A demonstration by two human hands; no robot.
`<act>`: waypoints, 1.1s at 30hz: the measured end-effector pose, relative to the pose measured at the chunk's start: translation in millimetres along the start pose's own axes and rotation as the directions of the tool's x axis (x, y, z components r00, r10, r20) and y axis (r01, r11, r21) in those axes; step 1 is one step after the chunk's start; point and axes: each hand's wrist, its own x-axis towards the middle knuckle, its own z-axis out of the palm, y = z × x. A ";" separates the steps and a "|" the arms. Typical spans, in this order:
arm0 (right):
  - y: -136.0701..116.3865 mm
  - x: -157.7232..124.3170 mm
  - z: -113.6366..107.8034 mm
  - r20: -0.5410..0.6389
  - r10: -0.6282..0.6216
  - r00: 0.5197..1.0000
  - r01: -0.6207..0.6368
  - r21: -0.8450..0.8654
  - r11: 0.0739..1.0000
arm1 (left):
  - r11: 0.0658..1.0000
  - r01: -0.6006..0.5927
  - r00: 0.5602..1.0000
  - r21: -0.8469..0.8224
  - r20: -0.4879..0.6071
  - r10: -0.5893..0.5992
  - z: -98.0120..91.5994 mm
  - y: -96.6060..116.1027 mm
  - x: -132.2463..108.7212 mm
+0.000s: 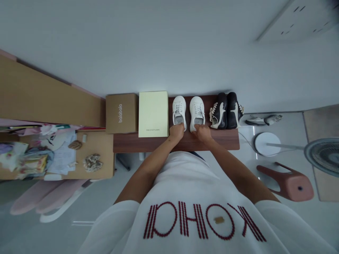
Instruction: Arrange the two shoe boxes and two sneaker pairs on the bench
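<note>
Dark wood desk carries a pale yellow box near its middle; the left hand is closed on the heel of one white sneaker, the right hand closed on the heel of a second white sneaker, with black shoes just beside it

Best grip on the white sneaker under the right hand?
Heel collar, from above on the near side, where the right hand rests. The white sneaker stands upright, toe to the wall, heel toward the person; the other white sneaker and a black sneaker flank it.
</note>
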 end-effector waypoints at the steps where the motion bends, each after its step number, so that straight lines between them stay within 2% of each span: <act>1: -0.3 1.8 0.8 0.003 -0.001 1.000 0.001 0.001 1.000 | 1.000 0.002 1.000 0.017 0.004 -0.002 0.0 1.0 1.0; 5: -3.2 9.3 0.0 0.012 -0.009 1.000 0.009 0.011 1.000 | 1.000 -0.001 1.000 0.030 0.015 0.001 -1.0 3.4 4.4; 13: -10.6 20.0 -5.7 0.044 -0.002 0.999 0.001 0.031 1.000 | 0.995 0.059 0.998 -0.079 0.014 -0.058 -3.1 2.6 4.7; 19: -15.5 25.6 -4.7 0.090 -0.008 0.996 0.014 -0.063 0.998 | 0.985 0.054 0.995 0.161 0.069 -0.065 -2.0 11.9 11.2; 23: -18.4 28.7 -0.7 0.108 0.001 0.994 0.007 -0.069 0.998 | 0.974 0.057 0.994 0.218 0.079 -0.076 2.9 18.1 17.2; 29: -16.3 23.7 5.7 0.030 -0.025 0.999 0.027 -0.041 0.999 | 0.972 0.039 0.996 0.233 0.071 -0.057 2.9 15.7 12.7; 33: -7.1 9.4 8.4 -0.129 -0.045 0.991 0.054 0.063 0.997 | 0.974 0.046 0.999 0.223 -0.015 -0.044 0.1 29.8 4.4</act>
